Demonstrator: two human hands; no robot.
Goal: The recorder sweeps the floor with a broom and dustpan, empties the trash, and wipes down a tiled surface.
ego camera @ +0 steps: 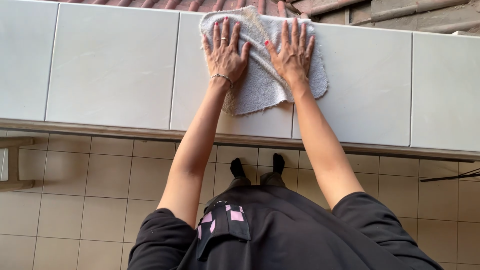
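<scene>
Both hands are pressed flat on a white towel, which is spread over the far part of a white tiled ledge, across a joint between two tiles. The left hand is laid on the towel's left portion, fingers splayed wide and open, nothing gripped; a ring is seen on one finger and a thin bracelet at the wrist. The right hand is set just beside it on the right portion, palm down, fingers likewise spread. Between the two hands the cloth is bunched into a diagonal fold. The towel's near edge is seen rumpled and frayed, well short of the ledge's near rim. Below, a beige tiled floor is seen, with black-socked feet near the ledge. Terracotta roof tiles are glimpsed beyond the far edge.
</scene>
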